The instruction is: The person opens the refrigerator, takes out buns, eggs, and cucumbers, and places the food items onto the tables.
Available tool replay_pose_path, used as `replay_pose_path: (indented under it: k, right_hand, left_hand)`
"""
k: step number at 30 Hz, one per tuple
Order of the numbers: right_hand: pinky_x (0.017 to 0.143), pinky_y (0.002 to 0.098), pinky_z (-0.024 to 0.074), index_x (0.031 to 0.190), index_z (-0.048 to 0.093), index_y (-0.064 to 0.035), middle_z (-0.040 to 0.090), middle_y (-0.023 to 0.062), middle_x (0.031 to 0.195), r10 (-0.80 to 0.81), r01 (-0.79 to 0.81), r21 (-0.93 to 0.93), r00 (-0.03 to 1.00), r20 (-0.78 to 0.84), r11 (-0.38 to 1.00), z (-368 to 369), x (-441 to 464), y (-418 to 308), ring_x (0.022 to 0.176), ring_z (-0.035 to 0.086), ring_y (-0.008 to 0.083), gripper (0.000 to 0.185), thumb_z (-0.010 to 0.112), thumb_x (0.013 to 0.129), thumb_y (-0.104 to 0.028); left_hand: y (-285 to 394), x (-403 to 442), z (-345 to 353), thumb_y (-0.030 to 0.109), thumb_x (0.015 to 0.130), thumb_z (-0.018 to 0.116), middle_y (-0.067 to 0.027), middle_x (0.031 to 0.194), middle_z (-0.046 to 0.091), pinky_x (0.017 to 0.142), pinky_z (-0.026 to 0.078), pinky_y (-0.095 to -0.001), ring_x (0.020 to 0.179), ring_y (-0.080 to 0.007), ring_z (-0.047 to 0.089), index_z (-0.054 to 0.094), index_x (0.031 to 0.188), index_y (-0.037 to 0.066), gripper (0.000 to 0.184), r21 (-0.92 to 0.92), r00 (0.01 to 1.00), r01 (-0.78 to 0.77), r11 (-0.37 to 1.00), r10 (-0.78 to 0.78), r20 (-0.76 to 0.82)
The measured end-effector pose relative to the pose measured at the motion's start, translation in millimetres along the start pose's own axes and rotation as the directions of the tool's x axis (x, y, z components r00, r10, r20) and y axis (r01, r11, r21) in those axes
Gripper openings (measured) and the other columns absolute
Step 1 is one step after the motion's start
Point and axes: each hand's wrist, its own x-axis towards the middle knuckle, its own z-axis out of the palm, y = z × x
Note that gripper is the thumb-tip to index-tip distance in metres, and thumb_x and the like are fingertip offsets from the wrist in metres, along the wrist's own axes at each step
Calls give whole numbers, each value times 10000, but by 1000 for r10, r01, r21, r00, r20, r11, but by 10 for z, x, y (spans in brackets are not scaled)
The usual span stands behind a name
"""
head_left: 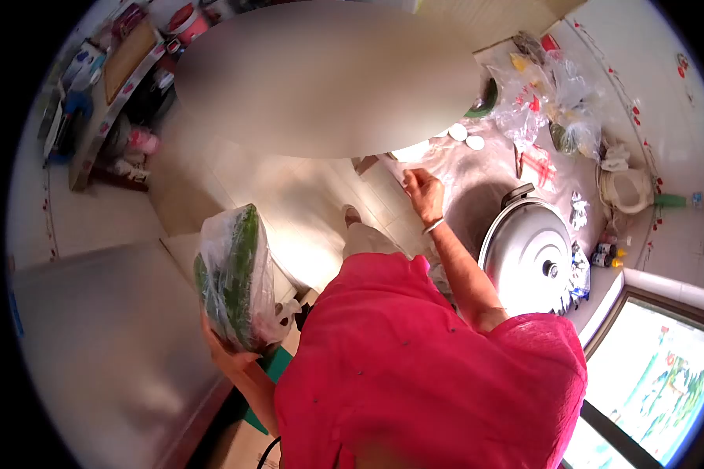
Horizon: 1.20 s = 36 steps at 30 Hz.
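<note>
My left hand (225, 352) grips a clear plastic bag of cucumbers (241, 262) from below, at the left of my body. Long green cucumbers show through the bag, which is held roughly upright. White twisted bag handles (284, 319) stick out at its right side. My right hand (422, 193), with a bracelet at the wrist, hovers by the near edge of the covered table (465, 184). Its fingers are loosely bent and a little apart, and I see nothing in them. Nearest to that arm is a large lidded steel pan (528, 250).
Several plastic bags (551, 98) lie at the table's far right, with round white items (466, 137) nearby. A window (653, 375) is at lower right. Shelves (121, 94) stand at upper left, a pale flat-topped appliance (102, 344) at lower left. The upper middle is blurred.
</note>
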Motion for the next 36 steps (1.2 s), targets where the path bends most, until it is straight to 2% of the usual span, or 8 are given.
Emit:
replay_pose_path:
  k: [7,8,17,21,24,27,31,36]
  right_hand:
    - [712,367,529,1083,632,9,685,166,930,31,-95,-252,969,-247,963,2,760,548,815,673,272,443,642,873,-381]
    - [670,383,516,1072,611,10,615,179,913,-217,79,-361,907,-361,929,82,759,598,834,618,293,364,665,852,-275]
    - [802,315,518,1212,563,13,605,134,1114,-525,525,34,843,118,850,1142,972,-1435,986,601,201,319,587,901,-50]
    - [816,326,513,1197,572,12,605,140,1147,-797,703,380,567,210,601,1809,468,-2496,990,605,209,307,584,891,-19]
    - [823,335,511,1161,598,5,620,149,1120,-960,795,561,93,263,231,2044,-561,-3284,974,611,253,314,611,848,24]
    - [771,359,527,1064,635,-16,644,103,1051,-919,321,917,-382,-102,-235,2269,-1693,-3623,921,623,264,304,642,762,17]
    - [603,255,483,1032,650,-38,581,66,1128,-660,192,802,-688,-301,-566,2163,-3134,-3674,704,564,169,340,624,715,-159]
    - [535,339,490,1057,698,-52,473,146,1390,-345,434,511,-901,263,-743,2206,-3930,-3609,694,594,225,349,591,742,-158]
  left_hand:
    - [83,1044,361,350,528,917,-182,1384,409,1044,338,-406,1271,-294,415,277,1411,-85,1174,-239,947,109,965,-28,321]
    - [102,1144,384,324,527,917,-178,1385,412,1051,330,-400,1272,-291,416,287,1409,-84,1158,-256,931,145,956,-45,362]
    - [337,1318,628,280,498,895,-136,1382,434,1064,295,-298,1266,-192,416,254,1461,-15,1193,-151,915,271,951,-206,348]
    - [445,758,418,250,519,865,-126,1352,457,1053,304,-284,1247,-186,427,249,1463,4,1154,-136,909,393,909,-362,206]
    - [397,204,238,182,527,833,-116,1322,485,1013,343,-286,1199,-180,455,267,1456,41,1098,-149,928,372,916,-363,90]
    - [532,-306,139,154,525,820,-105,1253,534,978,385,-304,1137,-202,500,363,1401,29,996,-153,877,465,872,-477,-57]
    - [639,-983,-30,202,526,818,-145,1288,521,1046,334,-323,1195,-260,471,423,1354,14,936,28,773,612,790,-591,-233]
    - [338,-1535,-74,210,485,840,-126,1338,489,1102,260,-328,1270,-243,410,401,1377,18,1013,-49,829,393,918,-378,-412]
